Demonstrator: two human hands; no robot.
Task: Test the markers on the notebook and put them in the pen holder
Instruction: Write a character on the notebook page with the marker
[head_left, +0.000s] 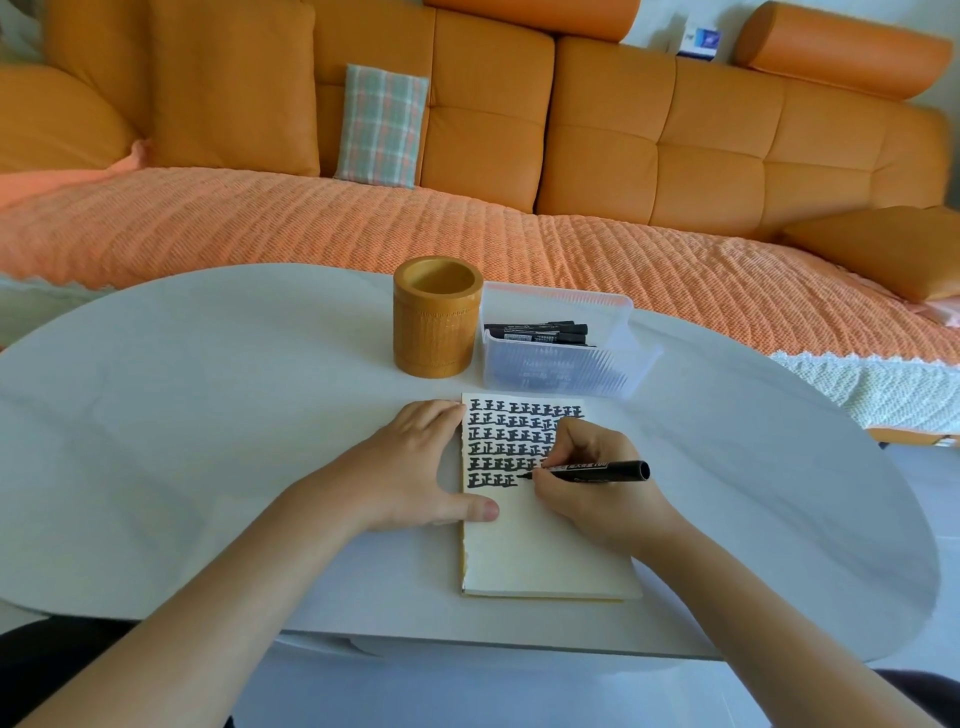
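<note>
1. An orange sofa (597, 130) filled the upper half of the frame, and a woven orange cover (363, 228) lay over its seat.
2. A white bench (208, 415) with a rounded edge spread across the middle and lower frame and carried all the task's things.
3. A plaid cushion (382, 124) leaned upright against the sofa back, left of centre near the top.
4. The notebook (545, 551) lay on the bench at lower centre. Rows of thick black characters covered the top part of its page, and the lower part was blank.
5. A clear ribbed bin (566, 364) stood just above the notebook, right of centre, with several black markers (540, 332) lying inside it.
6. The pen holder (436, 322), a tan cylinder, stood upright just left of the bin.
7. The left grip (415, 467) lay open with its fingers flat along the notebook's left edge and its thumb tip pressed on the page.
8. The right grip (587, 478) rested on the right side of the page, its fingers curled tight round a black marker (597, 469).
9. That marker lay almost level. Its tip touched the paper at the end of the last row of characters, and its rear end pointed toward the right of the frame.
</note>
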